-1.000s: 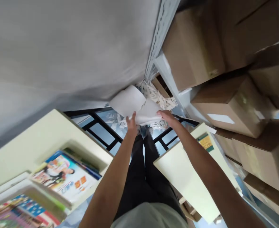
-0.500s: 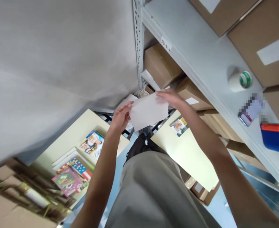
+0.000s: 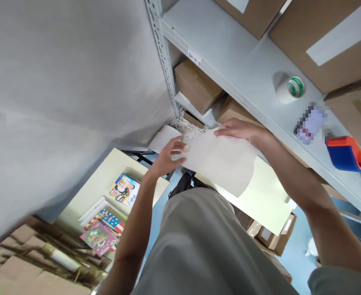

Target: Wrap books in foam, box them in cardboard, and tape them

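Observation:
A white paper sheet (image 3: 223, 162) hangs in front of my grey shirt, held by both hands. My left hand (image 3: 170, 155) pinches its left edge, and my right hand (image 3: 243, 130) grips its upper right edge. Behind it, near the floor, lie another white sheet (image 3: 165, 137) and a heap of shredded white paper (image 3: 190, 128). Colourful picture books (image 3: 107, 221) lie in an open pale box (image 3: 107, 180) at the lower left.
A grey metal shelf (image 3: 229, 73) runs along the right with brown cardboard boxes (image 3: 195, 84) above and below it. On its board stand a tape roll (image 3: 289, 88), a blurred small item (image 3: 311, 123) and a blue-orange tape dispenser (image 3: 346, 153). A grey wall fills the left.
I have straightened up from the floor, lifting the white sheet from the paper heap to chest height. The view has swung up along the shelf, and the sheet now hangs more unfolded.

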A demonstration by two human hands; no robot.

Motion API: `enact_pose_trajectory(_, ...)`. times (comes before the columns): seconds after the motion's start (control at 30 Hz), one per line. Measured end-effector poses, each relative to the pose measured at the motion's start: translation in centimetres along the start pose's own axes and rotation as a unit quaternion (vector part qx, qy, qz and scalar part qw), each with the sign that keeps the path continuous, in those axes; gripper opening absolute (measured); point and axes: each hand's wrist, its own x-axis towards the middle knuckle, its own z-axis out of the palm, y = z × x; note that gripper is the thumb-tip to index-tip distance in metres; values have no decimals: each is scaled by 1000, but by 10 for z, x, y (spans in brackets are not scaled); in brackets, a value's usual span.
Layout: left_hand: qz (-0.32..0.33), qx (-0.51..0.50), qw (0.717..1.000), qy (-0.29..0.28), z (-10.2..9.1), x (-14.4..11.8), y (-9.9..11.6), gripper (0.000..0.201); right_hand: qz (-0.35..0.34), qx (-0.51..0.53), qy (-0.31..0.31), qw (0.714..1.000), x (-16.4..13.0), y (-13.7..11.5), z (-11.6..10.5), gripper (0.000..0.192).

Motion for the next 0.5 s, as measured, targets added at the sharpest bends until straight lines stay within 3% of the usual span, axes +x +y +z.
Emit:
enact_pose_trajectory(0.1, 110, 137, 980, -90, 16, -4, 5, 143, -13, 39, 29, 999, -3, -7, 3, 52)
enact_pose_trajectory(0.17, 155, 199, 964, -86, 35, -11, 17, 150, -29, 77, 43, 996, -8, -26, 6, 49)
enact_pose_trajectory(0.27, 225, 237, 945, -14, 60, -16, 38, 141, -45, 137, 50, 988, -32, -71, 11, 44)
enact_pose_trajectory(0.33, 278, 238, 930, 36, 66, -15, 50, 135, -23, 169, 37, 985, -58, -102, 12, 41)
enact_pose_trajectory(0.43, 350, 188, 915, 71, 58, -10, 62, 125, -40, 188, 73, 979, -97, -130, 8, 46)
enact_pose_trajectory(0.5, 353, 134, 922, 85, 44, -8, 64, 110, -72, 189, 123, 972, -120, -131, 2, 47)
